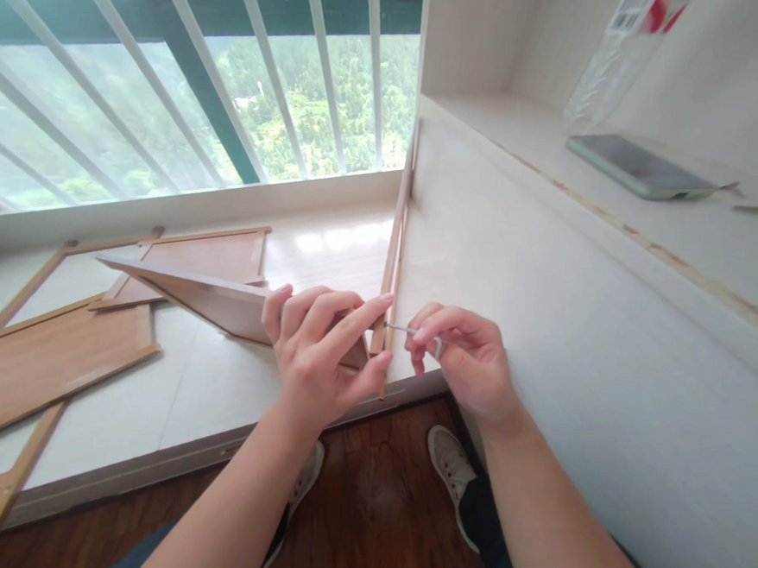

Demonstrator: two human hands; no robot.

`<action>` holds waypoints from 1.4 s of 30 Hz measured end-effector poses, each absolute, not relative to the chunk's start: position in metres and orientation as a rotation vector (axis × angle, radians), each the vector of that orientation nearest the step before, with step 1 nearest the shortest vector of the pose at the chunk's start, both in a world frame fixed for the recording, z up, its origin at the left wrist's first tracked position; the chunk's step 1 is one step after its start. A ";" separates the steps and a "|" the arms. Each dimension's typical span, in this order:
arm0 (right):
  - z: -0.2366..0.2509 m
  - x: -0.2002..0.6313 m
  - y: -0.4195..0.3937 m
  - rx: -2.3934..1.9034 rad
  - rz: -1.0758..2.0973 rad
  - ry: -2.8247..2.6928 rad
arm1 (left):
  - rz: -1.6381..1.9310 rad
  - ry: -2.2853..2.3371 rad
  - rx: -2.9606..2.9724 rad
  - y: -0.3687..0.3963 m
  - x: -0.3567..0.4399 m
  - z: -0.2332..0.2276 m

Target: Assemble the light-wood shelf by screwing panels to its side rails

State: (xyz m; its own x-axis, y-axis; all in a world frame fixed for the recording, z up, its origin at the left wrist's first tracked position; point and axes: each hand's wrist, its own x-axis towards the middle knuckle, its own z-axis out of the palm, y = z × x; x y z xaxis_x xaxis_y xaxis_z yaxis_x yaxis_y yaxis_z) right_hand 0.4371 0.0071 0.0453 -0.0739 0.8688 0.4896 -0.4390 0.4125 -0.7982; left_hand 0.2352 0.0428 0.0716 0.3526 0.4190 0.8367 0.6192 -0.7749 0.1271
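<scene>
Two bare forearms reach up from the bottom edge over a dark wood floor [377, 492], with a pair of shoes [448, 466] showing between them. Left hand [319, 353] is curled around the near end of a tilted wooden panel [203, 293], thumb below and fingers pressed against a thin upright wooden strip [393, 250]. Right hand [461, 355] pinches a small metal hex key [408, 330] between thumb and fingertips; its tip touches the strip just beside the left fingertips. That strip stands against the edge of a large white board [544, 330] to the right. More flat wooden panels [42, 364] lie on the white window ledge [170, 390] to the left, well apart from the hands. On the white shelf [712, 247] above the board rest a phone [634, 166] and a clear plastic bag [612, 54]
</scene>
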 end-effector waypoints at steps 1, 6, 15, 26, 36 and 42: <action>0.046 0.437 0.008 -0.459 1.144 -1.197 | -1.360 -0.944 -2.416 0.043 0.234 0.073; 0.050 0.437 0.012 -0.488 1.160 -1.194 | -1.299 -0.927 -2.410 0.048 0.228 0.074; 0.056 0.442 0.015 -0.618 1.052 -1.311 | -1.228 -0.865 -2.391 0.056 0.221 0.077; 0.073 0.445 0.013 -0.657 0.821 -1.457 | -1.336 -0.936 -2.394 0.048 0.225 0.079; 0.071 0.442 0.013 -0.659 0.778 -1.451 | -1.339 -0.934 -2.389 0.048 0.224 0.079; 0.069 0.439 0.014 -0.667 0.767 -1.426 | -1.368 -0.999 -2.387 0.046 0.223 0.078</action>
State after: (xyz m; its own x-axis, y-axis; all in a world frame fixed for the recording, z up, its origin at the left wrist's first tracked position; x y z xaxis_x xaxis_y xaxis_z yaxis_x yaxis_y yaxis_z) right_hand 0.4394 0.0139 0.0694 -0.0081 0.7971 0.6038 -0.0652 0.6021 -0.7958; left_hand 0.2233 0.0456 0.0778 0.3379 0.4510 0.8261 0.6497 -0.7468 0.1420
